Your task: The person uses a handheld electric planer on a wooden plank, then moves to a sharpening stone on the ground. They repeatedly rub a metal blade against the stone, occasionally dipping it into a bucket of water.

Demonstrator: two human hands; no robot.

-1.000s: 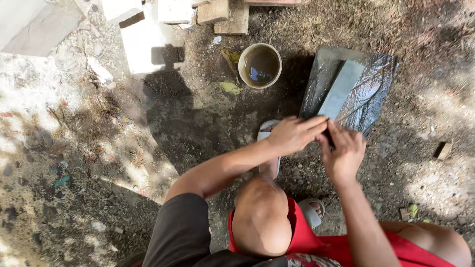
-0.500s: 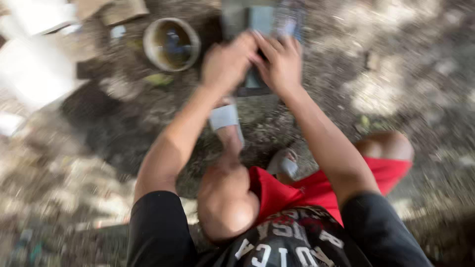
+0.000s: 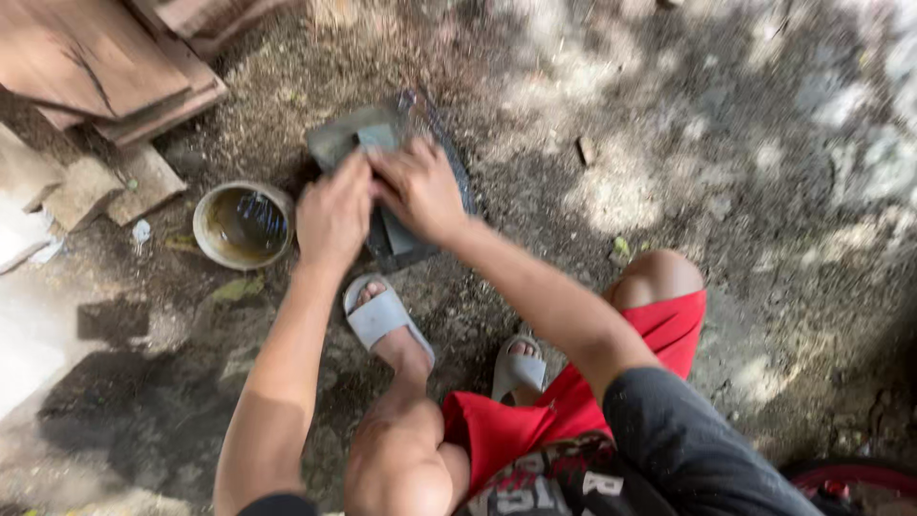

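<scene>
I squat on bare dirt with both hands pressed together over a grey stone block [image 3: 346, 136]. The block lies on a dark flat slab [image 3: 401, 247] in front of my feet. My left hand [image 3: 332, 215] has its fingers curled at the block's near end. My right hand [image 3: 422, 191] touches it from the right, fingers bent down onto the same spot. Whatever they grip between them is hidden under the fingers. The view is blurred by motion.
A round bowl [image 3: 204, 218] of murky water stands left of the slab. Stacked wooden boards [image 3: 95, 57] and flat stone pieces [image 3: 86, 186] lie at the upper left. My feet in grey sandals [image 3: 380, 317] rest below the slab. A red curved rim [image 3: 850, 476] shows bottom right.
The view has swung, so the bowl and slab now sit further left and lower. Both hands stay together on the stone and have shifted along it.
</scene>
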